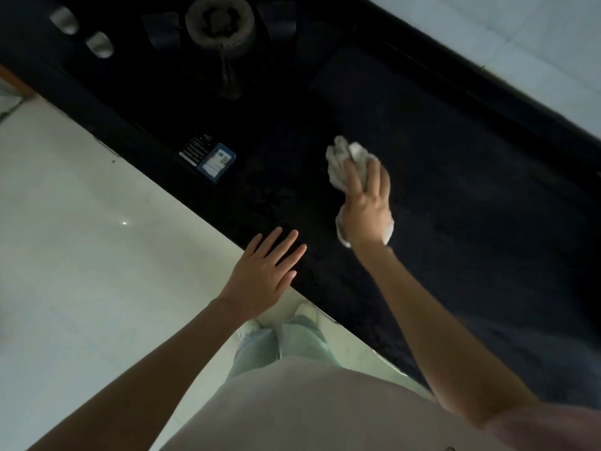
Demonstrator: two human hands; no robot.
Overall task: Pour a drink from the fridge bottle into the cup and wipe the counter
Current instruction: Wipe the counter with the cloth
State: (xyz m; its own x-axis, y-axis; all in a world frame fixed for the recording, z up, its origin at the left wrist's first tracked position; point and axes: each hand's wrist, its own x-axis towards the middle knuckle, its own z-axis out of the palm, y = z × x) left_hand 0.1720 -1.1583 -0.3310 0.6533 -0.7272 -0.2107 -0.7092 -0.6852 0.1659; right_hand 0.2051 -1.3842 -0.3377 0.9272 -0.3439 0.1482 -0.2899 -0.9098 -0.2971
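A dark counter [455, 190] runs diagonally across the view. My right hand [367, 203] lies on a crumpled white cloth [341, 161] and presses it against the counter top, fingers spread over it. Cloth shows beyond the fingertips and at the wrist. My left hand [263, 275] is flat with straight fingers, its fingertips at the counter's front edge, holding nothing. No bottle or cup is in view.
A gas burner [219, 22] and two silver knobs [81, 30] sit on the black hob at the far left of the counter. A blue-and-white label [214, 161] is stuck near the hob's front. Pale tiled floor [81, 255] lies to the left.
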